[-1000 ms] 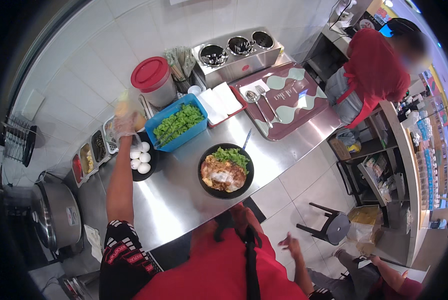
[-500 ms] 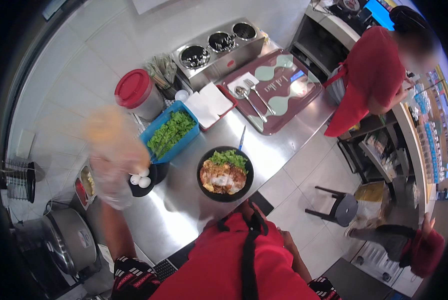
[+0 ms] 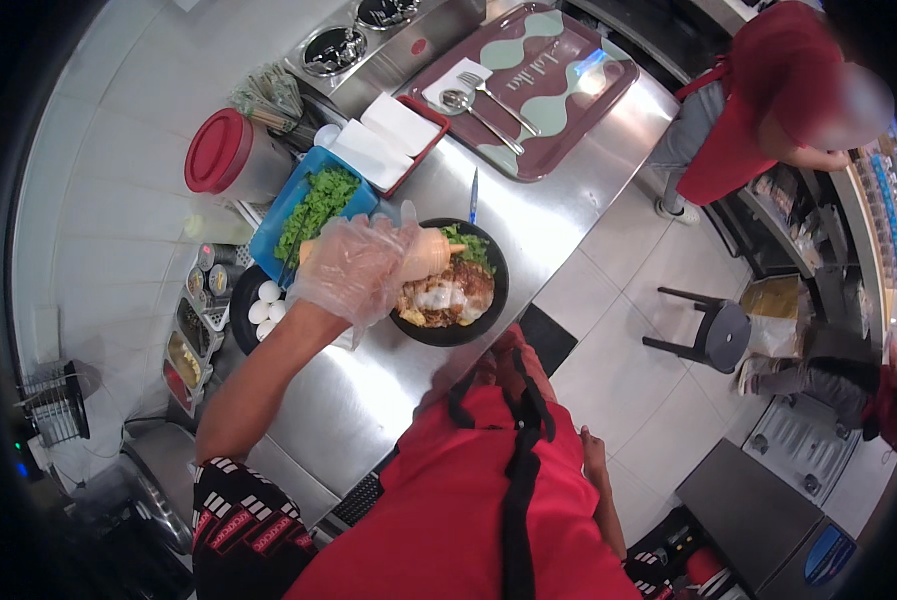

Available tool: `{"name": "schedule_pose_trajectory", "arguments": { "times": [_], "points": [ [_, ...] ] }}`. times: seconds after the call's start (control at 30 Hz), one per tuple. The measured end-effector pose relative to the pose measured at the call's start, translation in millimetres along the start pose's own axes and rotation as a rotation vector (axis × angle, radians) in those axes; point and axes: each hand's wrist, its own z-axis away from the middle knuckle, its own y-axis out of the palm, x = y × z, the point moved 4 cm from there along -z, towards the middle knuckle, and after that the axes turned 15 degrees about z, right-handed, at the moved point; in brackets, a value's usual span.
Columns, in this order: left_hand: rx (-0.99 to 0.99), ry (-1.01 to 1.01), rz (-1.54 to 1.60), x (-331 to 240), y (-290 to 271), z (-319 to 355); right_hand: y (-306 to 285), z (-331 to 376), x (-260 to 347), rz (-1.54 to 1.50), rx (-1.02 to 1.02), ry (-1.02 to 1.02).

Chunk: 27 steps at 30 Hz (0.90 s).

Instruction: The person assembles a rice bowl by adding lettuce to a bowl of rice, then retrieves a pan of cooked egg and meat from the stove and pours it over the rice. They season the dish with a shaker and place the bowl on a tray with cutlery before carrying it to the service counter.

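My left hand [image 3: 354, 265], in a clear plastic glove, is shut on a peach-coloured squeeze bottle [image 3: 431, 252]. It holds the bottle tilted over the left side of a black bowl [image 3: 439, 335] on the steel counter [image 3: 369, 390]. Rice, sauced meat and green leaves fill the bowl. My right hand [image 3: 594, 465] hangs bare beside my red apron, below the counter edge, holding nothing.
Left of the bowl are a blue tub of greens [image 3: 269, 235] and a dark dish of white eggs [image 3: 266, 305]. Behind them stand a red-lidded container [image 3: 219, 150], white napkins [image 3: 389, 135] and a maroon tray with cutlery [image 3: 569, 110]. A person in red [image 3: 759, 100] stands by a black stool [image 3: 714, 330].
My left arm swung from the back-left containers to the bowl, now holding the squeeze bottle over it. The view shifted toward the counter.
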Motion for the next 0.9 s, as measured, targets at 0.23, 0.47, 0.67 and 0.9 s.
{"name": "schedule_pose_trajectory", "arguments": {
  "times": [0.23, 0.47, 0.67, 0.9],
  "points": [
    [-0.183, 0.209, 0.002, -11.9, -1.9, -9.2, 20.8, -3.9, -5.6, 0.004, 0.045, -0.021],
    [-0.054, 0.131, -0.056, -15.4, -3.2, -21.5, 16.0, -18.4, 15.7, -0.069, 0.057, -0.062],
    [-0.013, 0.134, -0.165, -17.2, -16.9, -25.6, 8.8, -29.5, 27.0, -0.111, 0.093, -0.046],
    [0.104, 0.066, -0.325, -10.1, -23.3, -22.6, 8.5, -35.3, 36.5, -0.144, 0.125, -0.068]
  ]
}}
